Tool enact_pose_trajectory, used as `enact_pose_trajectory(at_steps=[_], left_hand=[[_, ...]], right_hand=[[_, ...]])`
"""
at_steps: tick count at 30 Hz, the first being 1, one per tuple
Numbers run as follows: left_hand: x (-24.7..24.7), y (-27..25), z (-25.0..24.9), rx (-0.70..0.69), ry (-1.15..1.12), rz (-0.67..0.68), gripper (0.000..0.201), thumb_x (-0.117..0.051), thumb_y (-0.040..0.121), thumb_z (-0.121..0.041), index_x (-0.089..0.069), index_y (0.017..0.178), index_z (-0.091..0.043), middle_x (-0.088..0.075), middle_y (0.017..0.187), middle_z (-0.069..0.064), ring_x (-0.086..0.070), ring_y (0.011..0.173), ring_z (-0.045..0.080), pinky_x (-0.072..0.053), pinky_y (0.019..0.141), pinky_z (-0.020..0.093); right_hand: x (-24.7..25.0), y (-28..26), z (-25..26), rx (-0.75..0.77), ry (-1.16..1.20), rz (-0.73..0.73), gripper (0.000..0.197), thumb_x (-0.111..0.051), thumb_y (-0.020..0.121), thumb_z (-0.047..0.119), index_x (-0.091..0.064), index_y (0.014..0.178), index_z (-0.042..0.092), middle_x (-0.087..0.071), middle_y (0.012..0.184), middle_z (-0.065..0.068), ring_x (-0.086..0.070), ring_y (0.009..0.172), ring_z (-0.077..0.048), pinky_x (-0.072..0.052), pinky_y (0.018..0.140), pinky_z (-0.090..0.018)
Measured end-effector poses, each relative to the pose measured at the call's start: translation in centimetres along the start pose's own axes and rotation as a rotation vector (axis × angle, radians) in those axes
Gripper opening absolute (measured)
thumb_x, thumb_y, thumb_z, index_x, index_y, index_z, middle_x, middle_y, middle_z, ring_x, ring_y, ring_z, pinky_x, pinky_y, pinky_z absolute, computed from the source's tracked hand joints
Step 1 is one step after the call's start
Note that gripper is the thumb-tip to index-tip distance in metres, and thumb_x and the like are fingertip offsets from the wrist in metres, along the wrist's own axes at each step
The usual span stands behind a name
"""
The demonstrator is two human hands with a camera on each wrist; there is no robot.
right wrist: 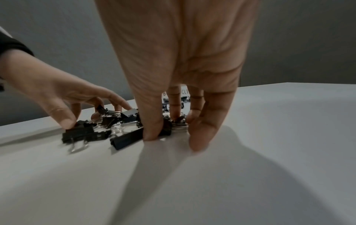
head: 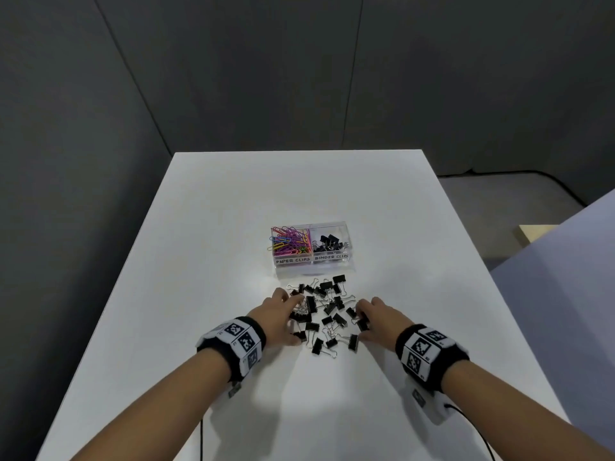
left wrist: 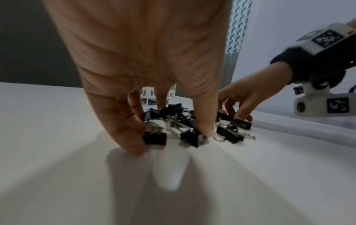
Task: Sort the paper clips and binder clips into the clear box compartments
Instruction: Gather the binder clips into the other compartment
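the paper clips (head: 289, 241) lie already in the left compartment of the clear box (head: 311, 261), so the step in hand seems to be gathering the loose binder clips (head: 324, 312), which are scattered on the white surface (head: 216, 227) just in front of the box. on the left, the left hand (head: 278, 316) has spread, bent fingers touching clips at the pile's edge; i cannot tell if it really pinches one. on the right, the right hand (head: 377, 316) does the same at the other edge. next, i judge, both hands must rake the clips together, lift them, and drop them into the right compartment, which already holds some.
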State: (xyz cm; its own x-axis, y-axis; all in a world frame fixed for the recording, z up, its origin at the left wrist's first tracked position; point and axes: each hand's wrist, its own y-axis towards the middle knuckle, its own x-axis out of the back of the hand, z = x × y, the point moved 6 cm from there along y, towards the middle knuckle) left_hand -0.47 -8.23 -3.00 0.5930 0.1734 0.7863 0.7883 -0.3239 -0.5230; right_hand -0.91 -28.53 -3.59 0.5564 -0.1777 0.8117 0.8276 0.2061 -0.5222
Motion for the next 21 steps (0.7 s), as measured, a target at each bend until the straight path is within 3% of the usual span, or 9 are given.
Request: enact_pose_trajectory(at_steps=[5,9,13,15,18,21], left_hand=[[0.0,0.8,-1.7,-0.009,-0.094,-0.062,0.062,-0.067,0.082,-0.024,-0.034,0.134,-0.02,-0.033,0.133,0.008,-0.056,0.106,0.025,-0.05,0.089,0.031],[0.2,1.3,-2.4,-0.011,-0.095,-0.094,0.039,-0.064,0.084,-0.024,-0.044,0.116,-0.014,-0.038,0.123,0.009,-0.052,0.083,0.02,-0.045,0.073,0.026],[0.2,1.6,-2.0,0.013,-0.115,-0.103,0.027,-0.062,0.086,-0.027,-0.047,0.103,-0.013,-0.038,0.113,0.005,-0.05,0.081,0.018,-0.047,0.075,0.027],[0.3,1.6,-1.9,0.015,-0.146,-0.121,0.023,-0.06,0.086,-0.028,-0.041,0.093,-0.017,-0.035,0.104,0.0,-0.049,0.078,0.018,-0.046,0.073,0.028],[0.6,1.5,-1.8,0.021,-0.161,-0.16,0.019,-0.054,0.089,-0.026,-0.038,0.094,-0.017,-0.039,0.098,0.001,-0.045,0.076,0.017,-0.039,0.068,0.027],[0.7,1.6,-1.4,0.026,-0.178,-0.161,0.028,-0.049,0.092,-0.017,-0.044,0.118,-0.012,-0.051,0.111,0.009,-0.053,0.084,0.024,-0.045,0.078,0.033]], right_hand=[[0.8,1.1,0.7,-0.005,-0.009,0.004,0.046,-0.065,0.084,0.034,-0.043,0.118,0.014,-0.05,0.12,-0.008,-0.058,0.1,-0.028,-0.044,0.079,-0.033],[1.4,1.2,0.6,0.028,-0.07,-0.007,0.045,-0.064,0.083,0.042,-0.045,0.114,0.015,-0.056,0.115,-0.004,-0.05,0.087,-0.019,-0.044,0.08,-0.032],[1.3,1.1,0.7,0.091,-0.108,-0.077,0.039,-0.057,0.086,0.044,-0.046,0.112,0.016,-0.056,0.113,-0.005,-0.049,0.084,-0.017,-0.049,0.081,-0.032],[1.3,1.0,0.8,0.109,-0.109,-0.115,0.037,-0.054,0.088,0.041,-0.045,0.114,0.017,-0.055,0.114,-0.004,-0.054,0.092,-0.02,-0.05,0.082,-0.033],[1.3,1.0,0.9,0.118,-0.113,-0.16,0.039,-0.051,0.087,0.041,-0.044,0.118,0.018,-0.055,0.113,-0.003,-0.054,0.101,-0.022,-0.048,0.083,-0.033],[1.4,1.0,0.9,0.105,-0.104,-0.197,0.038,-0.051,0.086,0.037,-0.043,0.117,0.017,-0.053,0.113,-0.004,-0.053,0.101,-0.023,-0.048,0.081,-0.033]])
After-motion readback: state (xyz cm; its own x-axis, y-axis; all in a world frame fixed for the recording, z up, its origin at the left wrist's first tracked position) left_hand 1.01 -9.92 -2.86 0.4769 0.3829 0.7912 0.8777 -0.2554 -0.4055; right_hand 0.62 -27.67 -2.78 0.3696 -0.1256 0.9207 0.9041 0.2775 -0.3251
